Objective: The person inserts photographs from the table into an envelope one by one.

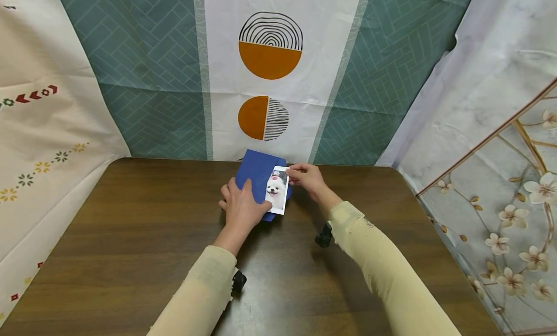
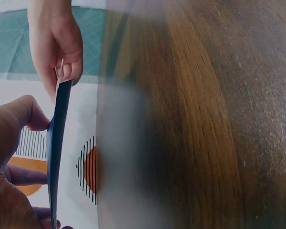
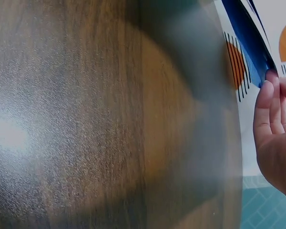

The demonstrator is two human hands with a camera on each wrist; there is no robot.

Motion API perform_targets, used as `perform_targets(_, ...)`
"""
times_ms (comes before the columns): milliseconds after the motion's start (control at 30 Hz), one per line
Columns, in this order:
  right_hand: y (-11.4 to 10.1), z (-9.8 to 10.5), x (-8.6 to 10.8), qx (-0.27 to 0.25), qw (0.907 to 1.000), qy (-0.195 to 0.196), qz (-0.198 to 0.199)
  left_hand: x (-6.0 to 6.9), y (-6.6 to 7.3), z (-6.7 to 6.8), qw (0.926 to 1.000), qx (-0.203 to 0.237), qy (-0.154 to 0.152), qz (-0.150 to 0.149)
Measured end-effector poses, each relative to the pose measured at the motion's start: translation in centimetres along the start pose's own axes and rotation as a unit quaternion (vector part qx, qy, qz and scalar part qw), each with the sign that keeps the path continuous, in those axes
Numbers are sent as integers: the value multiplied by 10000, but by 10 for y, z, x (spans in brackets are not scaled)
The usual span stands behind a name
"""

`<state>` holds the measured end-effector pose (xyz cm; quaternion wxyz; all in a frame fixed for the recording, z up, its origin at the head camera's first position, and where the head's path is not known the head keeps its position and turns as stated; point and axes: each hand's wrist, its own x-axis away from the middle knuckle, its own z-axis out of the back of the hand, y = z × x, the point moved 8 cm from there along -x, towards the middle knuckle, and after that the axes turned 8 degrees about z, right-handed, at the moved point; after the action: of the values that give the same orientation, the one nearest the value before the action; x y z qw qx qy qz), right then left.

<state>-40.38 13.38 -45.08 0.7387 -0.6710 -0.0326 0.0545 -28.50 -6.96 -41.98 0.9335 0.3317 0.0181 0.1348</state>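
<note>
A blue paper envelope [image 1: 256, 168] is held tilted up above the far part of the table, its flap side to the right. A photo of a fluffy white dog [image 1: 276, 191] lies against its right part, partly inside or over it; I cannot tell which. My left hand [image 1: 241, 204] grips the envelope from the left, its thumb near the photo's lower left. With thumb and fingertips, my right hand [image 1: 306, 178] pinches the photo's upper right edge. In the left wrist view the envelope [image 2: 58, 129] appears edge-on, and the photo is mostly hidden.
Beneath both arms spreads a brown wooden table [image 1: 143, 244]. A teal and white patterned cloth [image 1: 152, 84] hangs directly behind its far edge. Floral cloths hang along the left and right sides. Each wrist bears a small black camera [image 1: 324, 235].
</note>
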Motion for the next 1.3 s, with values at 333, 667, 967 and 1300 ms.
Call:
perform_targets(333, 1, -5, 2, -40, 9987, -490, -152, 1, -2, 3, 10000, -7, 42, 2)
perform_targets(667, 3, -9, -1, -263, 9976, -618, -191, 0, 1, 2, 10000, -1, 57, -47)
perform_targets(967, 0, -12, -4, -61, 9975, -672, -213, 1, 2, 2, 9999, 60, 88, -69)
perform_targets(1300, -7, -22, -4, 314, 9962, -793, -155, 1, 5, 1, 9999, 117, -2, -60)
